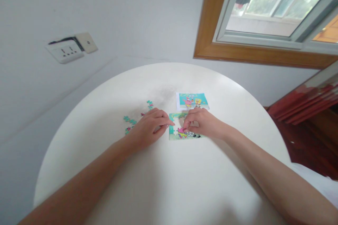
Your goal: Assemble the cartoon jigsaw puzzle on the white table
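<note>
A partly filled jigsaw puzzle [173,136] with a cartoon picture lies flat on the white table, with a pale gap in its middle. My right hand [199,121] is over its right side, thumb and fingertips pinched at a pink puzzle piece [181,130] on the edge of the gap. My left hand [153,126] rests at the puzzle's left edge, its index finger stretched out onto the border and the thumb apart below. Part of the puzzle is hidden under my right hand. Loose teal and pink puzzle pieces [130,120] lie left of my left hand.
Just behind the puzzle lies a printed reference picture [194,101] with the same cartoon figures. The round white table [169,182] stands by a wall with a socket [66,52]. A wood-framed window [264,54] is at upper right, a red curtain [303,102] below it.
</note>
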Available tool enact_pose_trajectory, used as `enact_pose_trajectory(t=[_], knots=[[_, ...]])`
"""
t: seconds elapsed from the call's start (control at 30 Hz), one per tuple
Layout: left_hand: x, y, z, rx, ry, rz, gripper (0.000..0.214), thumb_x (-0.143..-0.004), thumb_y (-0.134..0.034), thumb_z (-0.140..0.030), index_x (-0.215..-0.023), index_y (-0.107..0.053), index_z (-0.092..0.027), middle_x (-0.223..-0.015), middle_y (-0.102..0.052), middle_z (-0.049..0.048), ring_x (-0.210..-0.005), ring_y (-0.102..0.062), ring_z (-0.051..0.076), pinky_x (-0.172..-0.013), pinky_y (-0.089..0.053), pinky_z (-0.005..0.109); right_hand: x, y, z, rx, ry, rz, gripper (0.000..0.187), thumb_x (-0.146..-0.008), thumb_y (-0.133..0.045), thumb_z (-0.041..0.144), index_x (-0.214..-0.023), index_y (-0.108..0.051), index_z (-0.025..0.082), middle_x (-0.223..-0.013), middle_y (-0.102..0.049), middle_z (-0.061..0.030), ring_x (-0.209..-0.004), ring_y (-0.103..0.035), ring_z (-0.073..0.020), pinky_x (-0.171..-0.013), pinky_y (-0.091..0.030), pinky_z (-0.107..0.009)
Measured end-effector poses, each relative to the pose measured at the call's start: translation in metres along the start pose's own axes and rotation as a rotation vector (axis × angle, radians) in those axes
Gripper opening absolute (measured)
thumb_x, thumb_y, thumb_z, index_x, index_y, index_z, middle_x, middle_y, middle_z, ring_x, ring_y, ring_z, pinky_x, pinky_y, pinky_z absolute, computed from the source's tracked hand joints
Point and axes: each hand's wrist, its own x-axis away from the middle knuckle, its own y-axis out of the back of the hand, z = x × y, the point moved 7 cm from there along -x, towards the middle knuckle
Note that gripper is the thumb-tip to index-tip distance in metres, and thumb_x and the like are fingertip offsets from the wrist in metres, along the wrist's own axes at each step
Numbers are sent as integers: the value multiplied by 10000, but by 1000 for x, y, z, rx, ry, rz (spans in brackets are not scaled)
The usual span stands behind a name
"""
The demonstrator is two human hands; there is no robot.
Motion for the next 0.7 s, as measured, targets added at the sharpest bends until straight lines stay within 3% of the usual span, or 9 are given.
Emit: enact_pose_trajectory(t=[0.27, 0.7], knots=[[0, 12, 8, -7, -3, -63, 247, -890, -467, -158, -997, -682, -216, -916, -627, 40, -903, -552, 172, -910, -406, 342, -1, -1, 1, 21, 6, 15, 80, -805, -645, 178, -828, -718, 201, -809, -657, -32, -834, -583, -161, -784, -402, -274], [9, 45, 35, -117, 67, -158, 219, -880, -486, -195, -979, -681, -206, -961, -627, 55, -941, -539, 195, -870, -417, 344, -2, -7, -7, 49, 6, -8, 96, -812, -623, 183, -838, -711, 212, -829, -665, -26, -846, -578, -158, -793, -389, -275]])
